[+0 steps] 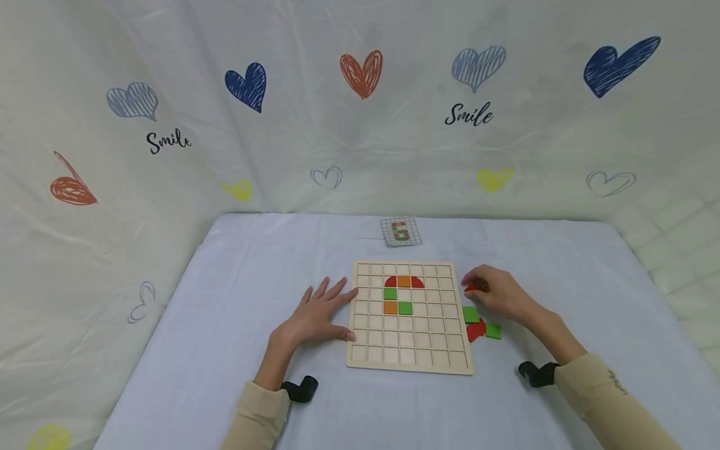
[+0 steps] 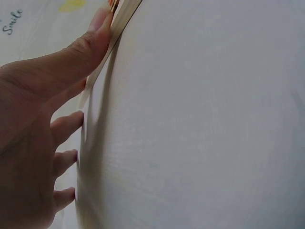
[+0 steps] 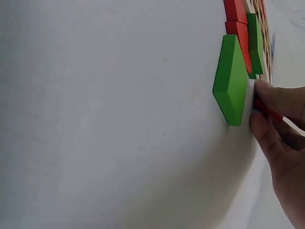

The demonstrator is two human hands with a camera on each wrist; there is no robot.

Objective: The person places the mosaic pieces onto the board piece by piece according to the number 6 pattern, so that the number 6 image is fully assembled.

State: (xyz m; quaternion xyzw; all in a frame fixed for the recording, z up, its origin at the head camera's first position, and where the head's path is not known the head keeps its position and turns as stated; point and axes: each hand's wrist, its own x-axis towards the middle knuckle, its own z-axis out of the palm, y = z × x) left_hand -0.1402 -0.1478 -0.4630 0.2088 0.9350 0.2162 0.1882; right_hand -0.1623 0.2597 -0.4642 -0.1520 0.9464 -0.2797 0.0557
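A wooden grid board [image 1: 413,340] lies on the white cloth with several red, orange and green tiles set in its upper cells. My left hand [image 1: 320,315] is spread at the board's left side, its thumb and index finger touching the edge; in the left wrist view the thumb [image 2: 90,43] presses on the rim. Beside the board's right edge, my right hand [image 1: 497,290] pinches a red tile [image 3: 269,109] between thumb and fingers, low over the cloth. Close below that hand lie a green square tile [image 1: 492,331], another green tile [image 1: 470,314] and red tiles [image 1: 475,329].
Behind the board lies a small pattern card [image 1: 401,231] printed with a coloured figure on a grid. A white curtain [image 1: 360,137] with hearts hangs past the table's far edge. Black wrist cameras [image 1: 300,389] sit at both cuffs.
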